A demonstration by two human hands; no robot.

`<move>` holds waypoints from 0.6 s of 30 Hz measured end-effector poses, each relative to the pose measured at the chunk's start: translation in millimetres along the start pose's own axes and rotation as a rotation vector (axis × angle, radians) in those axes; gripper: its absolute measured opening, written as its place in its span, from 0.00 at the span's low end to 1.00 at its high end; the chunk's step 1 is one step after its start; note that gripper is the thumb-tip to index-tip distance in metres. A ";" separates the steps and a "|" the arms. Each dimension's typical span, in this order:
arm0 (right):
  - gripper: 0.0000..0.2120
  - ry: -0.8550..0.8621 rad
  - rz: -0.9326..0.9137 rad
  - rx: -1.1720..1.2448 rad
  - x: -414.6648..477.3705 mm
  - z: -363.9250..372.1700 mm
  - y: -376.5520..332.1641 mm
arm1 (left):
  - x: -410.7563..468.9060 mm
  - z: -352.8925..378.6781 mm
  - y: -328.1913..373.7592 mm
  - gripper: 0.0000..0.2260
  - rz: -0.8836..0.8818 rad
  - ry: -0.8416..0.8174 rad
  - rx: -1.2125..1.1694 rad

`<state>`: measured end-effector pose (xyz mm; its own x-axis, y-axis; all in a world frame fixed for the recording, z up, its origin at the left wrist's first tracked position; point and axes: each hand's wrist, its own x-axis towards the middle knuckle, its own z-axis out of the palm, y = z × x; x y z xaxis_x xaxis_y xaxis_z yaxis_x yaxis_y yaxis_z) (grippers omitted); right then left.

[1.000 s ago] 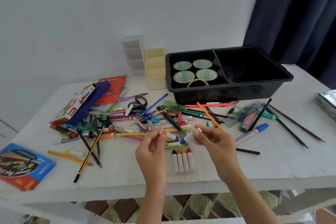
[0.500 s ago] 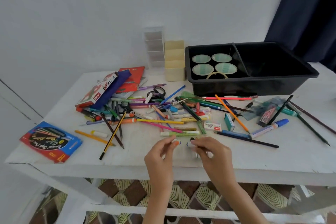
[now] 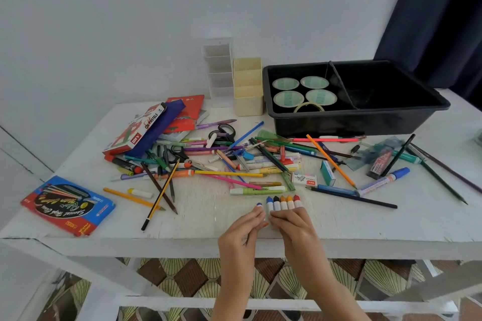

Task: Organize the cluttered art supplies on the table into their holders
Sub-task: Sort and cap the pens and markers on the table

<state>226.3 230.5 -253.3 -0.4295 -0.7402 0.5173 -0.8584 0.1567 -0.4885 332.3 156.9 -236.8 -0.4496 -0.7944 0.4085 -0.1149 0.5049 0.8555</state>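
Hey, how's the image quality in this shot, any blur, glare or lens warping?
Head view: soft, even light, no harsh glare; the wide-angle lens bows the table edge and leans the curtain; the pencil box at left is smeared; the black bin loses its right compartment in shadow.

A blue crayon [image 3: 269, 203] has joined the crayon row [image 3: 287, 203].

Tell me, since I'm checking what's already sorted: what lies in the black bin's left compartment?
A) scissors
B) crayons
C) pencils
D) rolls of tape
D: several rolls of tape lie flat in the left compartment of the black bin; none of the other options is inside it.
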 end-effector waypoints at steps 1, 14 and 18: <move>0.18 0.000 0.004 0.006 0.1 0.0 -0.7 | -0.7 0.0 0.4 0.14 -0.007 -0.023 -0.011; 0.11 0.006 0.035 0.073 1.1 -1.0 0.3 | 3.7 -0.8 -3.7 0.14 -0.219 -0.328 -0.124; 0.10 0.012 0.037 0.115 4.6 -0.3 2.5 | 10.5 -0.9 -6.3 0.12 -0.017 -0.338 0.111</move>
<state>222.1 227.7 -252.0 -0.4643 -0.7271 0.5057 -0.8043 0.1071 -0.5846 329.0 145.1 -237.6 -0.7122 -0.6557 0.2507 -0.2120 0.5414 0.8136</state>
